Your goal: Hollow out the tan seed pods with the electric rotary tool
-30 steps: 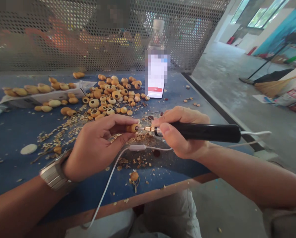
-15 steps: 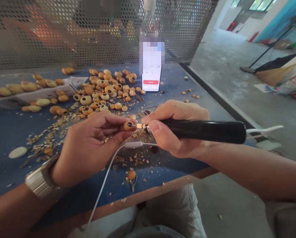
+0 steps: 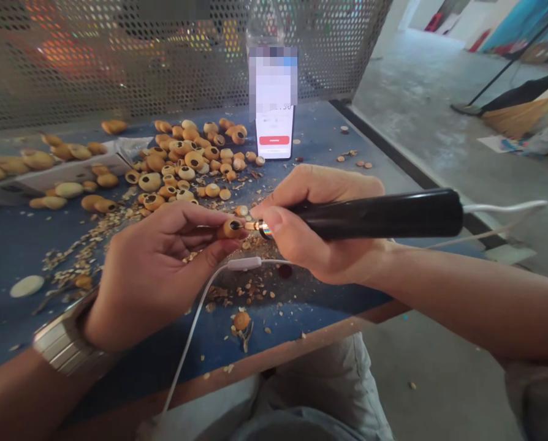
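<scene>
Between the thumb and fingers of my left hand point(image 3: 163, 257) is a small gourd point(image 3: 230, 228), its dark round opening turned to the right. My right hand point(image 3: 320, 226) grips a black rotary tool point(image 3: 379, 214) like a thick pen, a white cord trailing from its back end. The tool's brass-coloured collet point(image 3: 252, 226) points left, and its thin tip reaches into the gourd's opening, so the very end is hidden. Beneath both hands lie chips and dust on the blue tabletop point(image 3: 163, 355).
A pile of opened gourds point(image 3: 182, 159) lies behind my left hand, and more gourds rest on and around a flat box point(image 3: 72, 168). A lit phone point(image 3: 274, 138) leans upright against a clear bottle point(image 3: 265, 30). A white cord with an inline switch point(image 3: 244, 263) crosses the tabletop.
The tool's rear end has tipped upward and its tip sits deeper in the gourd's opening. Both hands keep their hold. The whole view has shifted slightly.
</scene>
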A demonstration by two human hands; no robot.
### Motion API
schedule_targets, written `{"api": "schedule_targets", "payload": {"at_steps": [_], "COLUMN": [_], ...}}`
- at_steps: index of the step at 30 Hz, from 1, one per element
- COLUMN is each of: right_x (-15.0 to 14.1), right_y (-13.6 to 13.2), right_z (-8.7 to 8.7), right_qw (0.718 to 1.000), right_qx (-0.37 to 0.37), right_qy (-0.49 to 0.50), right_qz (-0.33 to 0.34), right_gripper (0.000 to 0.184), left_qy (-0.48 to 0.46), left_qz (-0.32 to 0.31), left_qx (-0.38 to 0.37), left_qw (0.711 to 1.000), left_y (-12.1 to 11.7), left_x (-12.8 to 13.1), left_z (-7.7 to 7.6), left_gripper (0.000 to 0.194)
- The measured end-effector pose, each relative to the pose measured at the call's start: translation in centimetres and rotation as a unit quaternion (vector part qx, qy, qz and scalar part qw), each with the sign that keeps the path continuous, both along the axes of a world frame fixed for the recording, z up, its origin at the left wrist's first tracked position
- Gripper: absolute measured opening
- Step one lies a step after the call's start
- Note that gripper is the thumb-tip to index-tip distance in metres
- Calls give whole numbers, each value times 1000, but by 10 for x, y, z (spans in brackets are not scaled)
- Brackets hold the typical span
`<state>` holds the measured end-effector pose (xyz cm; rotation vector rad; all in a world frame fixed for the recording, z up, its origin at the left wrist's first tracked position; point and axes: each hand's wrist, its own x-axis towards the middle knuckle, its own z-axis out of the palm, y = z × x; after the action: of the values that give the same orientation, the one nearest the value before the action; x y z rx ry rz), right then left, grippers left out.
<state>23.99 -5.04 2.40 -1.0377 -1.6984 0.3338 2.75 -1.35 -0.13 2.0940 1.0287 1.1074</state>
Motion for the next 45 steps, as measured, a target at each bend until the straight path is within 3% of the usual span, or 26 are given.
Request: {"api": "schedule_targets", "payload": {"at_steps": [10,16,30,45], "right_x": [0,-1,2,1], "right_y": [4,3,1,1], "right_z": [-3,-1,3,2], "right_qw": [1000,1000,999,1000], "right_qx": [-9,-20,31,12], "right_qy": [4,-7,-9,-18], "right_qz": [7,0,10,-15], "right_gripper": [22,25,22,23], "left_qy": [0,-15,-19,-26], "left_qz": [-1,3,40,26], "left_qx": [40,26,-10,-20], "left_qw": [999,1000,999,999], "left_y": [2,-1,1,2], "left_x": [0,3,5,4], "left_z": [2,2,1,2], "left_gripper": [22,25,26,29]}}
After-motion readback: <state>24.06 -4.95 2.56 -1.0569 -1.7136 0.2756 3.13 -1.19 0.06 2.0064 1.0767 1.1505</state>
